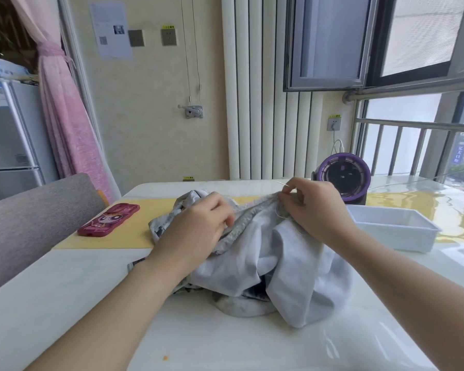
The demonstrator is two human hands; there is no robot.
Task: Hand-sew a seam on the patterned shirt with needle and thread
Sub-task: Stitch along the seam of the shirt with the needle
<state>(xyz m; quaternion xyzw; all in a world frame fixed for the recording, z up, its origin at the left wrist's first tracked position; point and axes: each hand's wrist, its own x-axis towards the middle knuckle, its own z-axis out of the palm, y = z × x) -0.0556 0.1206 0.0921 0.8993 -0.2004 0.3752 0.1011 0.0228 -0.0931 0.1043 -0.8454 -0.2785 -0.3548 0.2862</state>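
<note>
The patterned shirt (265, 266) lies bunched in the middle of the white table (91, 303), mostly inside out, so pale grey cloth shows with dark print at its edges. My left hand (196, 226) pinches the seam edge on the left. My right hand (316, 207) pinches the needle (283, 184) at the seam's far end; its thin tip sticks up and to the left of my fingers. A fine thread (279, 214) runs down from the cloth just below my right fingers.
A dark red phone case (109, 219) lies on a yellow mat (105, 239) at the left. A white plastic tray (394, 226) sits to the right, a purple round fan (343, 178) behind it. A grey chair back (35, 210) stands at the left edge.
</note>
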